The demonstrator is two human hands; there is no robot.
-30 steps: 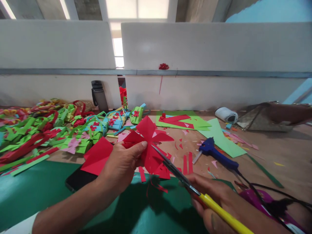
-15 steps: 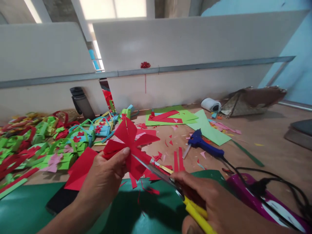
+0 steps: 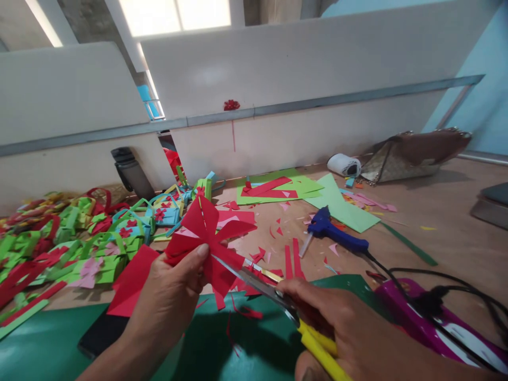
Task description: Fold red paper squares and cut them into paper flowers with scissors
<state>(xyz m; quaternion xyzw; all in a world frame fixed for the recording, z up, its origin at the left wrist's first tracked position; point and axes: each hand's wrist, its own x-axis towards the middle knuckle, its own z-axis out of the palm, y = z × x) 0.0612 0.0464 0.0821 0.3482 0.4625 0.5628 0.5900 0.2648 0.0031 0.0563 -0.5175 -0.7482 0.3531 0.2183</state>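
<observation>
Between the thumb and fingers of my left hand [image 3: 170, 296] is a red paper flower [image 3: 208, 219] with several petals spread outward. My right hand [image 3: 337, 323] grips yellow-handled scissors [image 3: 264, 288], whose blades point left into the flower, near its middle and close to my left thumb. One lower petal lies at the blades. Part of the scissors' handle is hidden by my right fingers. Below the flower, thin red paper scraps [image 3: 250, 312] lie on the green surface [image 3: 222, 349]. A folded red sheet [image 3: 133, 280] lies by my left wrist, over a dark flat object [image 3: 101, 333].
Small paper bags [image 3: 107, 264] in green, blue and red crowd the left side. A blue glue gun [image 3: 337, 233] and its cord lie right of centre, near a purple power strip [image 3: 428, 317]. Behind are green sheets [image 3: 345, 206], a bottle [image 3: 133, 172], a white roll [image 3: 343, 165] and a handbag [image 3: 416, 153].
The view has shifted slightly. My hands, the flower and the scissors keep nearly the same pose, with the blades still at the same petal.
</observation>
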